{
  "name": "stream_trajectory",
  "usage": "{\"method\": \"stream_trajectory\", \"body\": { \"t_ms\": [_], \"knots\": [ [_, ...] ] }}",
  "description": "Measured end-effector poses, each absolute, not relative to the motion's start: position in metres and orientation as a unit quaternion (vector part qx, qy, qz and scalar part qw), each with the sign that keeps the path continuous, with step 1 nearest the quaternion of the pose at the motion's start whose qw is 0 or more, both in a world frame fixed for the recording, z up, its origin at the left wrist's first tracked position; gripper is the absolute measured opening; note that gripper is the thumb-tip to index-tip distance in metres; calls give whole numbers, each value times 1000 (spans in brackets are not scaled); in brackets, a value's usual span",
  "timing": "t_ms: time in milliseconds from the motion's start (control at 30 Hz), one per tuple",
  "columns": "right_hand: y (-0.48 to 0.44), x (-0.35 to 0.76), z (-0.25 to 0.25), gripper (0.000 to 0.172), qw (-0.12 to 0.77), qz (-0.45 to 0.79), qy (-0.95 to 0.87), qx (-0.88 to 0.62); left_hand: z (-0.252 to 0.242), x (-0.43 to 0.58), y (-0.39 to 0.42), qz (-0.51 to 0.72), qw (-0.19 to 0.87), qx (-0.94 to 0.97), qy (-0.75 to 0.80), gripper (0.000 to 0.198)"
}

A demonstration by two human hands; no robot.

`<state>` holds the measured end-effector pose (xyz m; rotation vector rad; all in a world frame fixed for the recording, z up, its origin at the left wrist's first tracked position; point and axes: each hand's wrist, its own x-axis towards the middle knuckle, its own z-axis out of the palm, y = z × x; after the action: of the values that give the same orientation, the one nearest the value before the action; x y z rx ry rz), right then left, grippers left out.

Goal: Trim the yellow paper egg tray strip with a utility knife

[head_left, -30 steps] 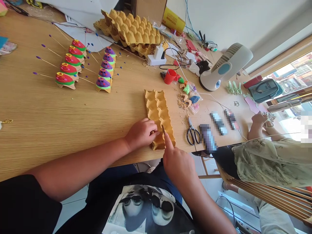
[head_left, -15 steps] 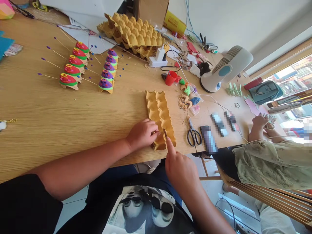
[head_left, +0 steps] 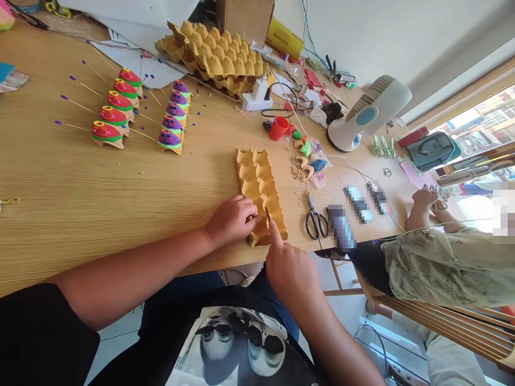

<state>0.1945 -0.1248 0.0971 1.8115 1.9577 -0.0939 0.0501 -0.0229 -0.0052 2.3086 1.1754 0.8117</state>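
A yellow egg carton strip (head_left: 263, 179) with two rows of cups lies near the table's front edge. My left hand (head_left: 233, 220) grips its left side, fingers curled over the rim. My right hand (head_left: 292, 268) is closed around a thin blade (head_left: 268, 214), its index finger stretched along the top; the handle is hidden in the palm. The blade's tip rests at the ridge between the two rows, just right of my left fingers. Black-handled scissors (head_left: 316, 217) lie to the right of the carton.
Painted carton pieces in red (head_left: 112, 115) and purple (head_left: 173, 118) stand at the left. Behind are stacked egg trays (head_left: 219, 53), a red cup (head_left: 278, 128) and a white fan (head_left: 368, 112). Phones (head_left: 341, 228) lie at the right, beside another person's hands (head_left: 424, 198).
The blade and my right hand have shifted slightly left and toward me along the carton. My left hand keeps its grip. The whole view has moved slightly.
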Motion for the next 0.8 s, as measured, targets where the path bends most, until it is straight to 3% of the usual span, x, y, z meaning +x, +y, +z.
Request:
{"method": "stream_trajectory", "body": {
  "t_ms": [800],
  "knots": [
    [-127, 193, 97, 63, 237, -24, 713, 659, -5, 50, -23, 294, 208, 834, 418, 22]
  ]
}}
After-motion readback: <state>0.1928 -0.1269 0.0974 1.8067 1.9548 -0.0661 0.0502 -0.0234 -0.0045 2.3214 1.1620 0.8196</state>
